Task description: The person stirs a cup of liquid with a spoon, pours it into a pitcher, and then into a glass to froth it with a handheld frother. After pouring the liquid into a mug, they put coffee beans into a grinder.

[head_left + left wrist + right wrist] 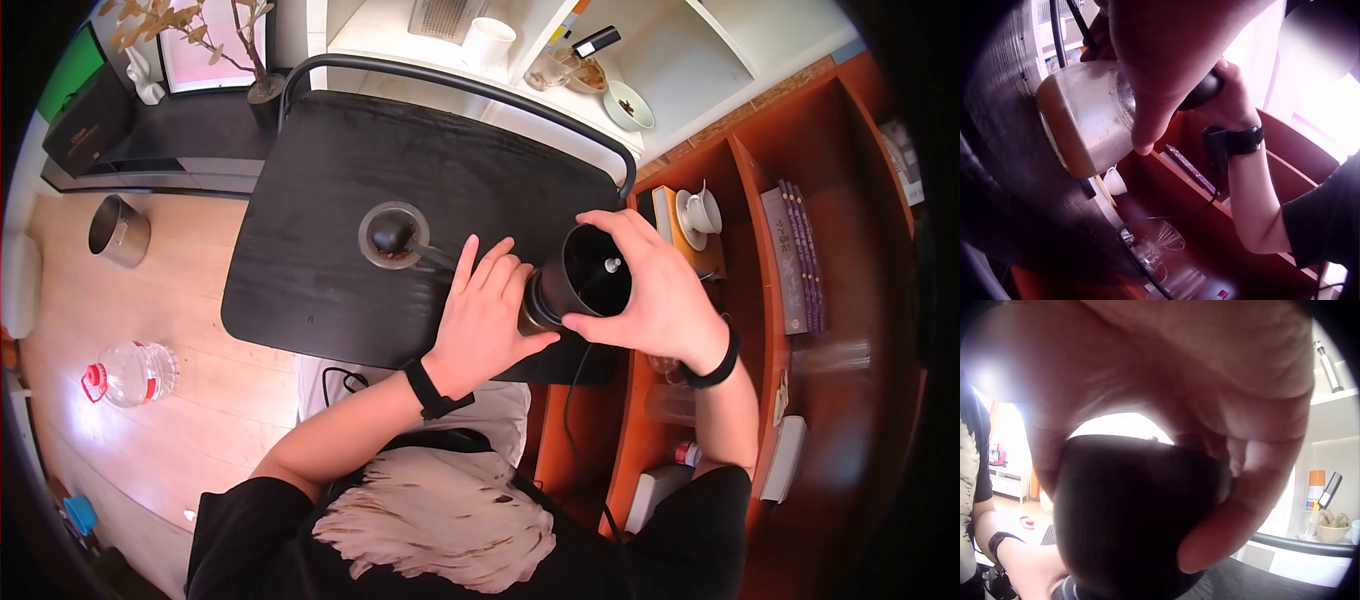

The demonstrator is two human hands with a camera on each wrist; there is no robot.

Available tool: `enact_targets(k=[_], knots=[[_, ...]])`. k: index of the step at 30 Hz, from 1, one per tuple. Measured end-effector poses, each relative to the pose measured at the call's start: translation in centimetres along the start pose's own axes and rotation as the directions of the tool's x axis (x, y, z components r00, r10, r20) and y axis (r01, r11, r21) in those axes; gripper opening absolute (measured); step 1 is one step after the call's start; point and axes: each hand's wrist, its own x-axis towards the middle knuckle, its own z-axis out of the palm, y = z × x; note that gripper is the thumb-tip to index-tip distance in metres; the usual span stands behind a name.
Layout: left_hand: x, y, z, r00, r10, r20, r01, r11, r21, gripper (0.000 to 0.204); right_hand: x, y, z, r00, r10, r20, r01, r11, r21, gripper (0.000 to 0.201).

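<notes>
Grinder: tilted at the black table's edge
Left hand: fingers wrap its glass jar
Right hand: clasps its black top

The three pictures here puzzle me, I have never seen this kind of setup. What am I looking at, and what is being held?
No machine: a person wears three cameras. The head view looks down at a black table. The left hand grips the glass jar of a coffee grinder; the right hand grips its black top. On the table lie a lid and crank handle. The wrist views show the same grip close up, blurred.
</notes>
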Motion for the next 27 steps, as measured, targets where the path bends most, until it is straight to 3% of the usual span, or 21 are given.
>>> enact_targets(k=[1, 3, 5, 13, 20, 22, 23, 25, 27], knots=[[0.0, 0.0, -0.1, 1.0, 0.005, 0.002, -0.005, 1.0, -0.011, 0.074, 0.5, 0.3, -0.6, 0.992, -0.102, 0.072, 0.102, 0.995, 0.003, 0.082], [0.1, -0.1, 0.0, 1.0, 0.003, -0.001, -0.003, 1.0, -0.025, 0.074, 1.2, 1.0, -1.7, 0.977, -0.135, 0.163, 0.125, 0.99, 0.07, 0.079], [0.0, -0.4, 0.1, 1.0, 0.014, 0.0, -0.014, 1.0, -0.027, 0.075, 1.8, 1.7, -1.9, 0.932, -0.258, 0.254, 0.221, 0.961, 0.166, 0.085], [0.0, -0.6, 0.1, 1.0, 0.009, 0.01, -0.009, 0.999, -0.053, 0.075, 3.1, 1.6, -3.4, 0.837, -0.363, 0.408, 0.303, 0.93, 0.207, 0.084], [0.0, -0.6, -0.1, 1.0, 0.003, 0.014, -0.002, 0.998, -0.064, 0.075, 2.7, 0.5, -3.5, 0.866, -0.286, 0.41, 0.242, 0.958, 0.155, 0.08], [0.0, -0.6, -0.1, 1.0, 0.0, 0.008, 0.0, 0.998, -0.063, 0.075, 2.3, -0.6, -3.3, 0.902, -0.264, 0.341, 0.29, 0.957, -0.024, 0.073], [0.0, -0.6, -0.1, 1.0, 0.001, 0.002, 0.0, 0.998, -0.061, 0.075, 2.1, -1.2, -3.0, 0.902, -0.263, 0.343, 0.288, 0.957, -0.022, 0.073], [0.0, -0.6, 0.3, 1.0, -0.001, -0.005, 0.001, 0.999, -0.049, 0.075, 1.6, -2.4, -2.4, 0.965, 0.014, 0.263, 0.062, 0.959, -0.278, 0.075], [-0.1, -0.6, 0.4, 1.0, -0.002, -0.014, 0.001, 0.999, -0.036, 0.075, 1.0, -2.2, -1.8, 0.981, 0.027, 0.194, 0.037, 0.946, -0.322, 0.081]])
